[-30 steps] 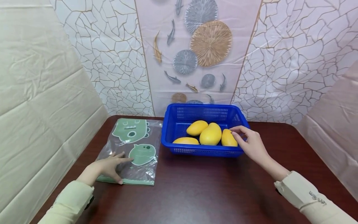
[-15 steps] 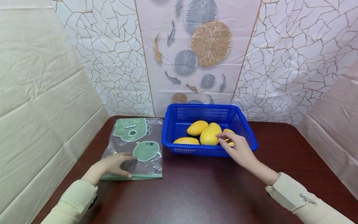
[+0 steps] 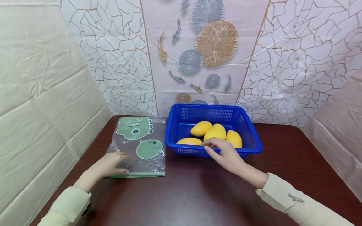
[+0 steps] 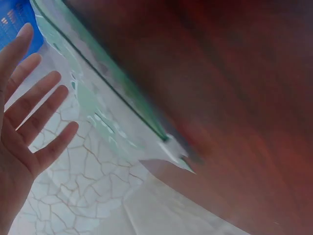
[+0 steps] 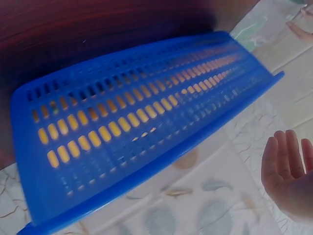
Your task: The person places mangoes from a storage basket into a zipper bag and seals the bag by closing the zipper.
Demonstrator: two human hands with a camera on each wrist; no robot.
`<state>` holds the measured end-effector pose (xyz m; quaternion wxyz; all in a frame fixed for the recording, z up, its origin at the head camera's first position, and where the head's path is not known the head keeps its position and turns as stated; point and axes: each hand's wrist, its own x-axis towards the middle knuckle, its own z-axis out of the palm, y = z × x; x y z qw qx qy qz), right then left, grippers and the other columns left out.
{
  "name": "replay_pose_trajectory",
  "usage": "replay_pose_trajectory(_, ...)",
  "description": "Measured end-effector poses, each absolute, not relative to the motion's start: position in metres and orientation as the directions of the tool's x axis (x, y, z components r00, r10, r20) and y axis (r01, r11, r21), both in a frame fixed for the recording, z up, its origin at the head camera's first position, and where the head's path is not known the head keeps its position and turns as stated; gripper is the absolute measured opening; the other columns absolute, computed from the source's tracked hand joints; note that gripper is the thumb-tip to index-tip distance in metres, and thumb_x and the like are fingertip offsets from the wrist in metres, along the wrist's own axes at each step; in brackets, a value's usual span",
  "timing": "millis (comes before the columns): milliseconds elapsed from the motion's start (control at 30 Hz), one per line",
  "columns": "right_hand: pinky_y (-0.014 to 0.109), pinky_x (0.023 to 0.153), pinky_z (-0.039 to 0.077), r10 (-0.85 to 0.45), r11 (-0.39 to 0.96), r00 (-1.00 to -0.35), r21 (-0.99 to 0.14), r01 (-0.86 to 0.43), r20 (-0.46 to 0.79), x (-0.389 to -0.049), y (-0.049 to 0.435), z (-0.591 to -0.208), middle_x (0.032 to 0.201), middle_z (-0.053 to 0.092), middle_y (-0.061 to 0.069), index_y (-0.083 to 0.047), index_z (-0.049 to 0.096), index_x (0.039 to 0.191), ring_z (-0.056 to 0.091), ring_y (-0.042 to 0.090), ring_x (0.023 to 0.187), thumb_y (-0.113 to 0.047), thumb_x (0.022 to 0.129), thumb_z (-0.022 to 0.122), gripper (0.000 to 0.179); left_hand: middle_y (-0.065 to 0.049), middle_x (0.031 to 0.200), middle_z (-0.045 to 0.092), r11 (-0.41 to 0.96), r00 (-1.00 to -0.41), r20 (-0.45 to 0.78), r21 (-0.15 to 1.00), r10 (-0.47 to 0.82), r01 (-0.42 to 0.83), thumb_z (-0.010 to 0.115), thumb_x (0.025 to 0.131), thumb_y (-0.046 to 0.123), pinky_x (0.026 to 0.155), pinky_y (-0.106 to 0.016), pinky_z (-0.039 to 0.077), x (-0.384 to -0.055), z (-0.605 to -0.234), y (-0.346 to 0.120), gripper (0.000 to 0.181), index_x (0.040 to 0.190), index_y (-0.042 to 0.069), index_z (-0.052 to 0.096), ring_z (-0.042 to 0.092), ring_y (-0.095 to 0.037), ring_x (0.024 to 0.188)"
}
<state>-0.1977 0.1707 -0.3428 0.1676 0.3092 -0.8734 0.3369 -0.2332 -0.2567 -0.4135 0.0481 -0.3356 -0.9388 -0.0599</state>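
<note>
One mango (image 3: 214,131) partly behind the loose-fingered right hand (image 3: 224,154) — bag (image 3: 149,149) partly behind the spread left hand (image 3: 108,164)

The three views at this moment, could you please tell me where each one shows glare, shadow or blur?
Head: mostly sharp, with pale glare on the table near the bottom edge and a darker patch below the right arm; left wrist: table grain and bag smeared, left hand clearer; right wrist: basket blurred, its holes hardest to separate toward the upper-right end, wall cloth hazy.
</note>
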Motion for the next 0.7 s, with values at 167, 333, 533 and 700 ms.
replay_pose_trajectory(167, 0.034, 0.076, 0.054, -0.504, 0.513, -0.692, -0.465, -0.721, 0.517, -0.197, 0.162, -0.346, 0.094, 0.071, 0.007, -0.004, 0.068, 0.103, 0.063, 0.012, 0.084, -0.006, 0.088, 0.062, 0.017, -0.009, 0.097, 0.068, 0.777, -0.772, 0.176, 0.052, 0.611, 0.627, 0.081, 0.067, 0.027, 0.078, -0.041, 0.051, -0.223, -0.415, -0.269, 0.041, 0.100, 0.006, 0.071, 0.064, -0.025, 0.090)
replay_pose_trajectory(333, 0.032, 0.075, 0.054, -0.561, 0.461, -0.664, -0.480, -0.747, 0.494, -0.196, 0.154, -0.347, 0.095, 0.071, 0.003, -0.006, 0.068, 0.103, 0.062, 0.008, 0.084, -0.006, 0.088, 0.062, 0.016, 0.000, 0.087, 0.064, 0.765, -0.747, 0.215, 0.000, 0.629, 0.644, 0.084, 0.061, 0.025, 0.067, -0.035, 0.049, -0.216, -0.416, -0.280, 0.036, 0.091, 0.011, 0.071, 0.060, -0.018, 0.079)
replay_pose_trajectory(533, 0.034, 0.076, 0.054, -0.600, 0.428, -0.643, -0.488, -0.761, 0.476, -0.194, 0.143, -0.352, 0.098, 0.071, 0.001, -0.008, 0.068, 0.103, 0.063, 0.010, 0.087, -0.006, 0.089, 0.060, 0.016, 0.005, 0.079, 0.059, 0.758, -0.739, 0.230, 0.010, 0.633, 0.652, 0.083, 0.061, 0.017, 0.062, -0.031, 0.047, -0.211, -0.421, -0.288, 0.027, 0.085, 0.017, 0.070, 0.059, -0.014, 0.073)
replay_pose_trajectory(700, 0.029, 0.074, 0.053, -0.612, 0.427, -0.652, -0.506, -0.749, 0.448, -0.192, 0.133, -0.361, 0.096, 0.070, -0.001, -0.010, 0.068, 0.103, 0.061, 0.008, 0.085, -0.009, 0.090, 0.059, 0.016, 0.007, 0.077, 0.059, 0.760, -0.741, 0.225, 0.007, 0.632, 0.650, 0.082, 0.062, 0.013, 0.062, -0.031, 0.048, -0.213, -0.426, -0.286, 0.023, 0.081, 0.019, 0.070, 0.060, -0.013, 0.072)
